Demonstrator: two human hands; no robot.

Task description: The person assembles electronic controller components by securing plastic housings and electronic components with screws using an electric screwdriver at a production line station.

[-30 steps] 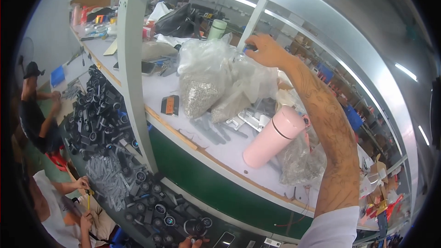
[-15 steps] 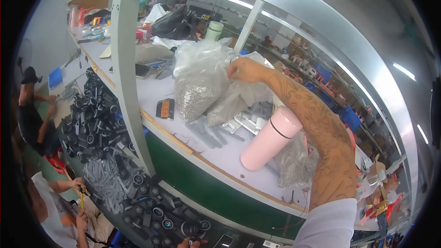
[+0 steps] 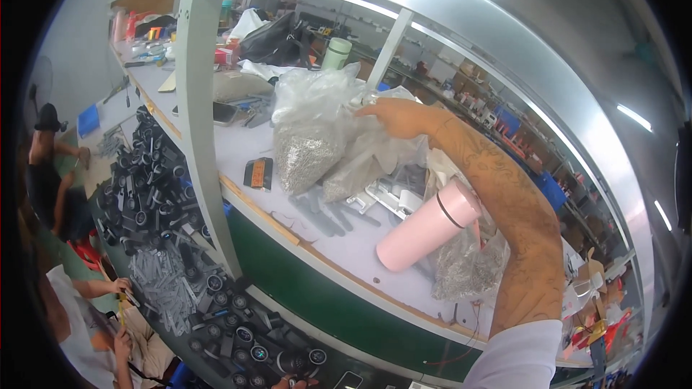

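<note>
My right hand (image 3: 398, 117) reaches across the shelf to the upper part of a clear plastic bag (image 3: 310, 151) filled with small shiny metal pieces. Its fingers are drawn together at the bag's crumpled plastic, beside a few silvery bits; what they pinch is too small to make out. A second, slumped clear bag (image 3: 353, 175) lies under the hand. Below my forearm a pink bottle (image 3: 425, 227) leans to the right. At the lower edge, my left hand (image 3: 294, 383), mostly cut off, holds a black device with a rounded end (image 3: 292, 362).
Behind the bottle lies another bag of metal pieces (image 3: 465, 274). A metal post (image 3: 202, 122) rises left of the bags. Many black devices (image 3: 148, 187) and grey strips (image 3: 166, 284) cover the lower bench, where another person (image 3: 79, 317) sits. A phone (image 3: 351, 380) lies near my left hand.
My right hand has shifted slightly down and right at the bag, with silvery bits now showing at its fingertips. The bottle leans further right. The black device has moved slightly left.
</note>
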